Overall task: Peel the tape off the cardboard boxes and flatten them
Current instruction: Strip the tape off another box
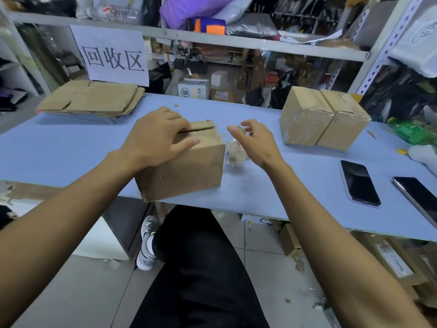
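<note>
A small brown cardboard box (194,166) stands on the blue table (71,147) near its front edge, with its top flaps slightly parted. My left hand (156,136) lies on top of the box, fingers spread flat over the flaps. My right hand (254,143) hovers just right of the box with loosely bent fingers, holding nothing. Under it on the table lies a crumpled ball of clear tape (236,155). Two taped boxes (324,117) stand side by side at the back right. A stack of flattened cardboard (92,100) lies at the back left.
Two phones (359,183) (418,197) lie face up at the right front of the table. A green bottle (411,132) and a white object (423,157) sit at the right edge. Cluttered shelves and a paper sign (111,55) stand behind.
</note>
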Available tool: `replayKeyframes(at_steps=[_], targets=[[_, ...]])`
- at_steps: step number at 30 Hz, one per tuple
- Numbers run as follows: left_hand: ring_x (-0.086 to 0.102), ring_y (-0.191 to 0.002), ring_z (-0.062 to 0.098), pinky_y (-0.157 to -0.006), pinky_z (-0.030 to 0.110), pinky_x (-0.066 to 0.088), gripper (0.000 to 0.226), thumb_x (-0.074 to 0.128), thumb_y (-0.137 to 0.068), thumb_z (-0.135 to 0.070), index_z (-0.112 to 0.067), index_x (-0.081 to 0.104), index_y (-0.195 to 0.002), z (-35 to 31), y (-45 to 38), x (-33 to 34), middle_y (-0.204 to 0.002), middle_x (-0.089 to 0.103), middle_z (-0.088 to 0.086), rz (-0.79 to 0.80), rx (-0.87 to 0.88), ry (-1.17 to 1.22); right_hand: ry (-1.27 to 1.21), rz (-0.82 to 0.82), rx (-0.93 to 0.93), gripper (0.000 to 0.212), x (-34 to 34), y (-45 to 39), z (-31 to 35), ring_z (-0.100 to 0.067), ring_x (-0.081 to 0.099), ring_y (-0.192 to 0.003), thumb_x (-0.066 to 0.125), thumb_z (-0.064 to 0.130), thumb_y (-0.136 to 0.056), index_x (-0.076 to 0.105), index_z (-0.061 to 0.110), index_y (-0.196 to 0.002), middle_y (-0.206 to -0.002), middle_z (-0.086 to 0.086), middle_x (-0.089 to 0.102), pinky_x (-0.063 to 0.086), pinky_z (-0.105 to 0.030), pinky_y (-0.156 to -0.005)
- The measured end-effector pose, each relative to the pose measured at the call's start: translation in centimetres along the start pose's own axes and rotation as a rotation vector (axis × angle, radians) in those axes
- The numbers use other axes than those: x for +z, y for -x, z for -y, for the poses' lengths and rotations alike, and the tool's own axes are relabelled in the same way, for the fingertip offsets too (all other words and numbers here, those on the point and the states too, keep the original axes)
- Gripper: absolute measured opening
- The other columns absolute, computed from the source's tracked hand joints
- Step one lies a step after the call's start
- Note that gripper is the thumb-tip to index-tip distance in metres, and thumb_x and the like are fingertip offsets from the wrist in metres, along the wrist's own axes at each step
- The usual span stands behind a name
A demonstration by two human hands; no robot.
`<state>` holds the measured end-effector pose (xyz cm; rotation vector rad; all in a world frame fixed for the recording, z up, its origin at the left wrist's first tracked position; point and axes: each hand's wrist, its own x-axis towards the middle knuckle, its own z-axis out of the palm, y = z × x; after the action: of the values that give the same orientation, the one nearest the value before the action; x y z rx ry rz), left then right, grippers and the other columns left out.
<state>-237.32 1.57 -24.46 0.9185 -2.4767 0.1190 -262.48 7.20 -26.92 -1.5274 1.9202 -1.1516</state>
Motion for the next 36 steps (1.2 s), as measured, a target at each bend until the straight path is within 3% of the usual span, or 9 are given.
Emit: replayKeyframes(at_steps=[6, 10, 14, 17, 21, 24, 28, 33, 36], targets=[[0.054, -0.064, 0.032, -0.056, 0.033, 0.032, 0.039, 0.050, -0.095, -0.035, -0.009, 0.065, -0.070, -1.8, 2.2, -0.3, -0.062, 0.061, 0.007, -0.412, -0.205, -0.195, -0.050, 0.038, -0.074, 0.029, 2.5, 0.8, 3.3, -0.004, 0.062, -0.089, 0.054, 0.049, -0.099, 0.066, 0.023, -0.095, -0.093, 0.014, 0.067, 0.047, -0.028, -0.076], [0.058, -0.094, 0.038, -0.067, 0.038, 0.035, 0.028, 0.055, -0.093, -0.035, -0.010, 0.066, -0.099, -2.7, 3.9, -2.1, -0.097, 0.066, 0.013, -0.414, -0.701, -0.098, -0.106, 0.000, -0.019, 0.027, 3.2, 1.1, 4.1, -0.006, 0.058, -0.080, 0.059, 0.045, -0.097, 0.062, 0.019, -0.096, -0.087, 0.011, 0.063, 0.046, -0.028, -0.073], [0.054, -0.113, 0.031, -0.080, 0.035, 0.035, 0.040, 0.054, -0.095, -0.046, -0.013, 0.055, -0.117, -3.2, 7.7, -1.7, -0.114, 0.060, 0.005, -0.249, -1.114, 0.368, -0.219, 0.045, 0.049, 0.006, 3.0, 2.7, 4.7, -0.010, 0.060, -0.090, 0.060, 0.020, -0.093, 0.065, 0.022, -0.095, -0.097, 0.009, 0.067, 0.043, -0.025, -0.071], [0.058, -0.104, 0.017, -0.079, 0.031, 0.038, 0.027, 0.056, -0.089, -0.035, -0.021, 0.063, -0.112, -4.3, 9.6, -1.2, -0.106, 0.064, -0.010, -0.306, -1.068, 0.665, -0.285, 0.115, 0.007, 0.042, 3.3, 4.8, 5.0, -0.017, 0.062, -0.103, 0.047, 0.005, -0.090, 0.068, 0.025, -0.121, -0.112, 0.017, 0.063, 0.053, -0.031, -0.081], [0.059, -0.095, -0.014, -0.078, 0.016, 0.048, 0.056, 0.051, -0.073, -0.011, -0.042, 0.061, -0.119, -5.2, 11.2, -1.0, -0.103, 0.067, -0.031, -0.266, -0.883, 0.886, -0.395, 0.163, -0.111, 0.091, 5.1, 7.3, 5.1, 0.006, 0.040, -0.135, 0.044, -0.008, -0.078, 0.030, 0.037, -0.156, -0.152, 0.010, 0.038, 0.051, -0.033, -0.101], [0.060, -0.108, -0.003, -0.085, 0.023, 0.052, 0.067, 0.063, -0.071, -0.018, -0.037, 0.052, -0.134, -5.0, 12.4, -0.6, -0.120, 0.063, -0.016, -0.319, -0.956, 0.899, -0.198, 0.091, -0.211, 0.110, 6.8, 8.2, 5.8, -0.012, 0.050, -0.126, 0.061, 0.006, -0.074, 0.003, 0.053, -0.155, -0.151, 0.009, 0.036, 0.054, -0.039, -0.092], [0.062, -0.102, 0.018, -0.088, 0.046, 0.055, 0.074, 0.084, -0.068, -0.045, -0.035, 0.045, -0.130, -5.1, 12.5, -0.5, -0.114, 0.062, -0.002, -0.372, -1.117, 0.641, -0.038, -0.101, -0.212, 0.118, 8.8, 9.0, 7.0, -0.022, 0.052, -0.119, 0.081, 0.025, -0.076, -0.003, 0.056, -0.153, -0.146, 0.007, 0.043, 0.051, -0.045, -0.095], [0.060, -0.100, 0.024, -0.074, 0.034, 0.040, 0.061, 0.073, -0.078, -0.049, -0.026, 0.045, -0.126, -6.4, 11.1, -0.2, -0.110, 0.063, -0.001, -0.392, -1.150, 0.379, 0.036, -0.174, -0.207, 0.107, 9.3, 9.1, 7.7, -0.026, 0.057, -0.104, 0.068, 0.018, -0.082, -0.001, 0.053, -0.155, -0.130, 0.002, 0.054, 0.052, -0.045, -0.088], [0.055, -0.099, 0.022, -0.081, 0.033, 0.039, 0.037, 0.057, -0.089, -0.040, -0.025, 0.056, -0.123, -5.7, 11.5, -0.9, -0.099, 0.060, -0.007, -0.415, -1.087, 0.540, -0.037, -0.080, -0.178, 0.093, 8.4, 9.5, 7.7, -0.020, 0.058, -0.085, 0.052, 0.017, -0.087, 0.001, 0.059, -0.152, -0.117, 0.003, 0.059, 0.052, -0.041, -0.080]])
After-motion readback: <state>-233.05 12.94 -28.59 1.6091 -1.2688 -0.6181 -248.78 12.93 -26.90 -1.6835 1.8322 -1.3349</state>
